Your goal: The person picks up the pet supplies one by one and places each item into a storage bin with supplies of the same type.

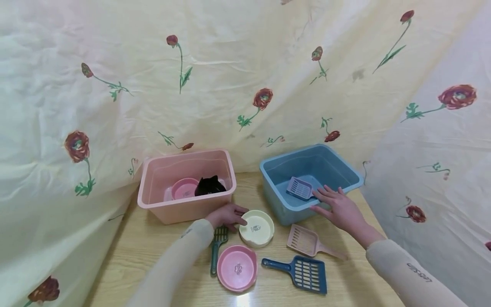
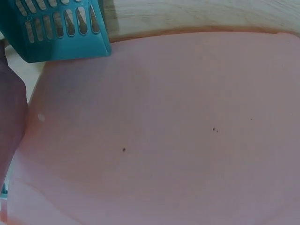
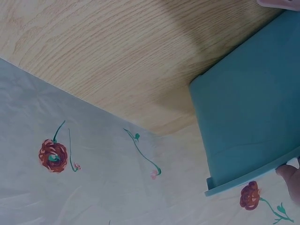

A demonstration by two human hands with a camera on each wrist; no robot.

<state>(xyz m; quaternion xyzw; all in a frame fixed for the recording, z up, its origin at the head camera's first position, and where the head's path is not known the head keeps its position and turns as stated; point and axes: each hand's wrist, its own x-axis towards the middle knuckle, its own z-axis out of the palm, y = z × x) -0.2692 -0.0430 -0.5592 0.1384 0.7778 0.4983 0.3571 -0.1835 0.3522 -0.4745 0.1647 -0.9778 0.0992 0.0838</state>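
In the head view my left hand (image 1: 227, 215) is at the left rim of a round cream pet bowl (image 1: 258, 226). One fingertip overlaps the rim, and the thumb lies apart from it, outside the bowl. Just below that hand is a dark green slotted litter scoop (image 1: 217, 245), also seen as a teal scoop (image 2: 56, 47) in the left wrist view. My right hand (image 1: 339, 209), fingers spread, is over the near right rim of a blue litter box (image 1: 281, 209). Inside that box lies a purple litter scoop (image 1: 300, 188), its handle end close to the fingertips.
A pink litter box (image 1: 184, 209) at back left holds a pink bowl (image 1: 185, 187) and a black cat-eared item (image 1: 209, 186). On the wooden table lie a pink paw-print bowl (image 1: 237, 269), a pink scoop (image 1: 304, 240) and a navy scoop (image 1: 308, 273). Flowered cloth (image 1: 215, 106) hangs behind.
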